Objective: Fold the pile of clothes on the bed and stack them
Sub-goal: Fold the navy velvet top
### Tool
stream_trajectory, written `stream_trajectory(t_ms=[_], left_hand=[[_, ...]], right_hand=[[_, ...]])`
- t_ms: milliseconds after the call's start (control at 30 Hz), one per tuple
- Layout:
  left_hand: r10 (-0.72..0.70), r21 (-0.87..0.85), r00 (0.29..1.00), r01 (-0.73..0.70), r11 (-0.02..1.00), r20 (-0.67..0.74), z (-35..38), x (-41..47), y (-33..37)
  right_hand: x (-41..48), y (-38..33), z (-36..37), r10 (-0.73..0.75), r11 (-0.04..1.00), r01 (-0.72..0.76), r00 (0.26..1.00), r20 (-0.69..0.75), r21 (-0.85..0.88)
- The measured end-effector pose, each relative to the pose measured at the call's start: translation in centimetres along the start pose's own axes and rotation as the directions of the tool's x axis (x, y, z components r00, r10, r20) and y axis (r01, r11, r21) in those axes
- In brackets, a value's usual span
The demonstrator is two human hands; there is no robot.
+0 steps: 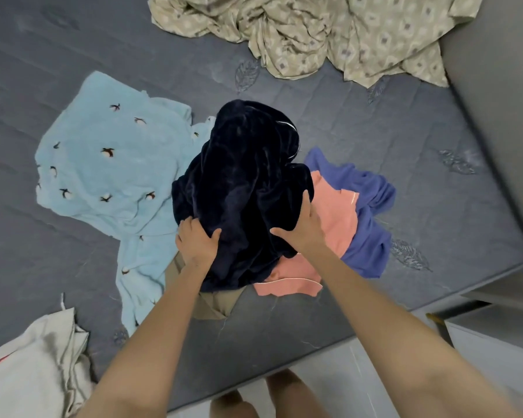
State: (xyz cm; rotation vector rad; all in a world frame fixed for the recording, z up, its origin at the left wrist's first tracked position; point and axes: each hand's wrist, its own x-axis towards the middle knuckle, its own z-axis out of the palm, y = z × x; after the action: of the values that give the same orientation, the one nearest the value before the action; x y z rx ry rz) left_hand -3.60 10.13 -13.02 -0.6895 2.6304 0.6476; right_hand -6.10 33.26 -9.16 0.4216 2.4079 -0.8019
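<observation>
Here, left hand (195, 242) and right hand (302, 229) both grip the navy garment (248, 176).

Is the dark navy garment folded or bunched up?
Bunched up: the navy garment sits in a crumpled heap; left hand and right hand grip its near side.

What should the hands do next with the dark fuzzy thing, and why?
Probably lift the navy garment off the pile: the left hand and right hand both grip it, and it lies atop the pink top and tan piece.
</observation>
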Motion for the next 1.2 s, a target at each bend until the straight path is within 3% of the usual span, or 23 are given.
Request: stream_trajectory(t_ms=[167,333,433,533,733,900,1200], left_hand=[[0.057,-0.112,0.996,-0.065,0.992,-0.073,0.1,0.6,-0.1],[0.149,-0.447,0.987,-0.163,0.879,-0.068,-1.6,-2.0,0.2],[0.123,-0.528,0.99,-0.141,0.838,-0.07,-4.1,-3.8,1.8],[0.162,-0.543,0.979,-0.206,0.814,-0.127,-7.6,-5.3,4.0],[0.261,-0.512,0.913,-0.395,0.762,-0.315,-17.0,-8.8,8.2],[0.279,-0.506,0.867,-0.474,0.721,-0.413,-25.2,-11.9,10.5],[0.393,-0.341,0.719,-0.646,0.683,-0.573,-36.2,-18.3,9.6]], right_hand=[[1.6,-0.5,1.8,0.086,0.954,-0.073,0.996,-0.033,0.291],[-0.3,-1.9,1.8,0.042,0.93,-0.001,0.994,-0.105,0.367],[-2.3,-3.8,0.5,0.001,0.939,0.029,0.996,-0.087,0.342],[-4.5,-6.7,-1.0,-0.045,0.938,0.058,0.998,-0.047,0.342],[-11.0,-14.0,-5.1,-0.143,0.883,0.176,0.984,-0.108,0.435],[-15.9,-19.5,-9.8,-0.225,0.841,0.267,0.963,-0.145,0.47],[-23.4,-24.5,-17.0,-0.359,0.776,0.427,0.904,-0.232,0.464]])
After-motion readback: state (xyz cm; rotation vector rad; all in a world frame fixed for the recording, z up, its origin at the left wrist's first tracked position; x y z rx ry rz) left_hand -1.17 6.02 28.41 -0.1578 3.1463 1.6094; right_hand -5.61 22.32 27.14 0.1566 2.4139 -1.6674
